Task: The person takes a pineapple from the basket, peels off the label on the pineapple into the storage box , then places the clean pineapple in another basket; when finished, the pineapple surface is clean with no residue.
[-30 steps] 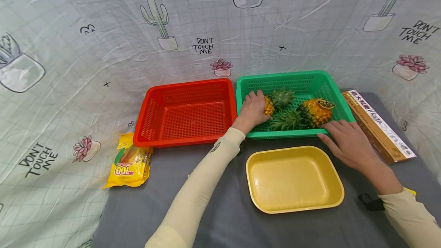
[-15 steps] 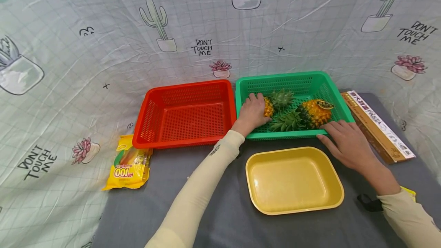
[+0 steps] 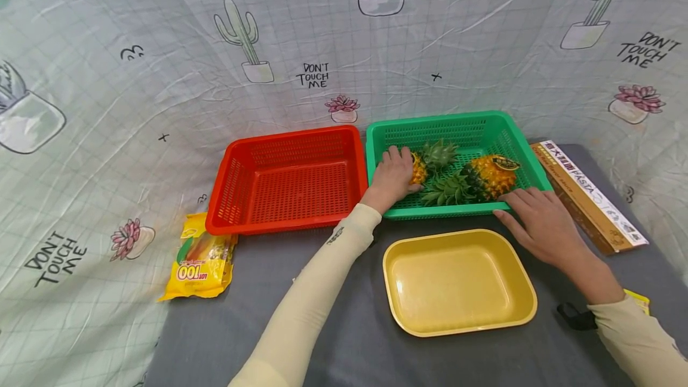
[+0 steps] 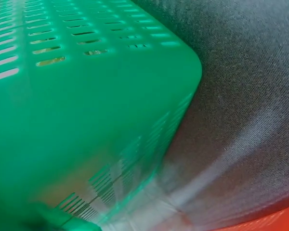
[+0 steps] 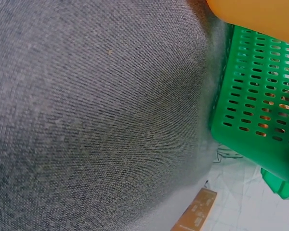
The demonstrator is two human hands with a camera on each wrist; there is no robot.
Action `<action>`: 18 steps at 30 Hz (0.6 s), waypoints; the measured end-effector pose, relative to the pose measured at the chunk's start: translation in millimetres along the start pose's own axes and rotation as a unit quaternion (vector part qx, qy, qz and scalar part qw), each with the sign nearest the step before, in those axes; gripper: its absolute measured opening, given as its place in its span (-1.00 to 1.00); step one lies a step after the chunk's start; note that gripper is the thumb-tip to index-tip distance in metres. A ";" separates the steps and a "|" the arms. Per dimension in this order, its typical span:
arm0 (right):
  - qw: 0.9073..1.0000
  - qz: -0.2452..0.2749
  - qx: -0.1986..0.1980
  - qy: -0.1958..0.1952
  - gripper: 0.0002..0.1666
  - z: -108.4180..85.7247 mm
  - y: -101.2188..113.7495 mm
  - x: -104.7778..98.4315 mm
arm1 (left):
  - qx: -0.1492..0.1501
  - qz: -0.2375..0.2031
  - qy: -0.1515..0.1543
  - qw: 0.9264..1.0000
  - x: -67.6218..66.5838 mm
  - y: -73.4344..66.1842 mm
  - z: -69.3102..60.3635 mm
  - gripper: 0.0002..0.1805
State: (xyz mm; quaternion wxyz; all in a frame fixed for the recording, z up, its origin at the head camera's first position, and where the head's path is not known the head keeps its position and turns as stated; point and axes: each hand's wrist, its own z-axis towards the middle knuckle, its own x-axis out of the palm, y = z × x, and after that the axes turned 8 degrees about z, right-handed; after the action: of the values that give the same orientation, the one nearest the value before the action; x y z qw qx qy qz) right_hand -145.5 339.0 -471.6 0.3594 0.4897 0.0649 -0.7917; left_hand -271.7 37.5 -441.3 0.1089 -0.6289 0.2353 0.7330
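Observation:
In the head view, my left hand (image 3: 394,178) reaches into the green basket (image 3: 430,214) and grips a small pineapple (image 3: 418,167), covering most of its body. Its leafy crown (image 3: 439,155) points right. A second pineapple (image 3: 491,177) lies on the basket's right side, crown to the left, a dark label on its skin. My right hand (image 3: 545,223) holds the basket's front right rim, fingers over the edge and thumb outside, close to that second pineapple. Both wrist views show the green basket's perforated walls (image 4: 86,110), with the hands nearly out of sight.
A red basket (image 3: 287,226) stands left of the green one. In front sits a yellow tub (image 3: 462,285). A yellow snack bag (image 3: 201,261) lies at left, and a pasta box (image 3: 591,196) at right. A patterned curtain (image 3: 290,28) hangs behind.

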 end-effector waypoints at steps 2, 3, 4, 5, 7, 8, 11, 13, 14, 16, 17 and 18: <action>1.000 -0.001 0.000 0.001 -0.65 -0.1 0.1 0.0 | 0.001 0.007 0.000 1.000 0.2 -0.6 -0.3 -0.11; 1.000 -0.001 0.000 0.001 -0.65 -0.2 0.2 -0.2 | 0.001 0.009 0.000 1.000 0.3 -0.9 -0.5 -0.10; 1.000 -0.001 0.000 0.001 -0.65 -0.3 0.3 -0.4 | 0.002 0.011 0.001 1.000 0.3 -1.1 -0.5 -0.09; 1.000 -0.001 0.000 0.000 -0.65 -0.3 0.4 -0.6 | 0.003 0.012 0.002 1.000 0.5 -1.2 -0.6 -0.09; 1.000 -0.001 0.001 0.000 -0.65 -0.4 0.4 -1.0 | 0.005 0.013 0.001 1.000 0.9 -1.1 -0.4 -0.08; 1.000 -0.001 0.001 0.000 -0.65 -0.3 0.3 -1.1 | 0.005 0.011 0.000 1.000 1.1 -0.9 -0.3 -0.08; 1.000 -0.001 0.003 0.001 -0.65 -0.2 0.1 -1.1 | 0.009 0.002 -0.001 1.000 2.0 0.1 0.1 -0.09; 1.000 -0.001 0.005 0.002 -0.65 -0.2 0.1 -0.8 | 0.013 -0.004 -0.001 1.000 3.4 1.2 0.7 -0.12; 1.000 -0.001 0.005 0.002 -0.65 -0.2 0.2 -0.7 | 0.015 -0.009 -0.001 1.000 4.0 1.6 0.9 -0.13; 1.000 -0.001 0.006 0.003 -0.65 -0.2 0.3 -0.2 | 0.020 -0.018 -0.001 1.000 4.8 2.8 1.2 -0.16; 1.000 -0.001 0.006 0.003 -0.65 -0.2 0.4 0.0 | 0.022 -0.022 -0.002 1.000 5.0 3.5 1.3 -0.16; 1.000 0.000 0.006 0.003 -0.65 -0.2 0.4 0.2 | 0.025 -0.025 -0.004 0.999 4.9 4.1 1.4 -0.17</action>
State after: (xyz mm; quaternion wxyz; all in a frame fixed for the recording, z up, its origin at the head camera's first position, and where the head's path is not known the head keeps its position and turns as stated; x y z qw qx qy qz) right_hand -145.1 338.7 -471.7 0.3565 0.4942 0.0611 -0.7905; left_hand -275.6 33.9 -445.1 0.1435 -0.6288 0.2373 0.7264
